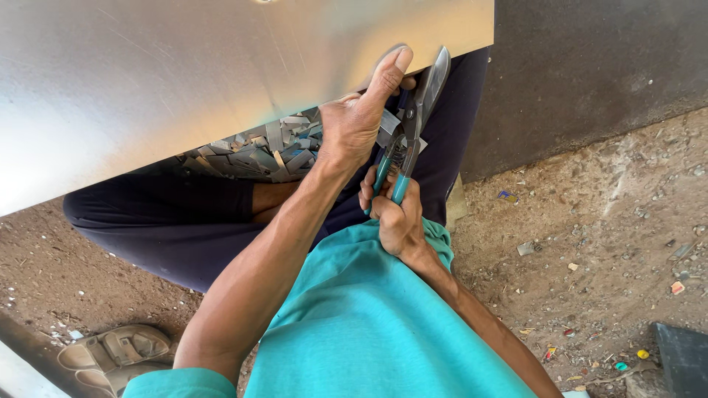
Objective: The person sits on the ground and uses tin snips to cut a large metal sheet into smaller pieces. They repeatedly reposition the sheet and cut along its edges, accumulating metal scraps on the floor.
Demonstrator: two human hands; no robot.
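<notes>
A large shiny metal sheet (184,74) fills the upper left of the head view. My left hand (361,118) grips its lower edge, thumb pressed flat on top. My right hand (394,210) is closed around the teal handles of tin snips (413,118), whose blades point up at the sheet's lower right edge, just beside my left thumb. Under the sheet lies a pile of small cut metal strips (258,151). I sit cross-legged in dark trousers (184,221) and a teal shirt.
Bare dirt ground (605,236) with small litter and pebbles spreads to the right. A dark wall (590,66) rises behind. A tan sandal (114,354) lies at lower left. A dark block (682,354) sits at lower right.
</notes>
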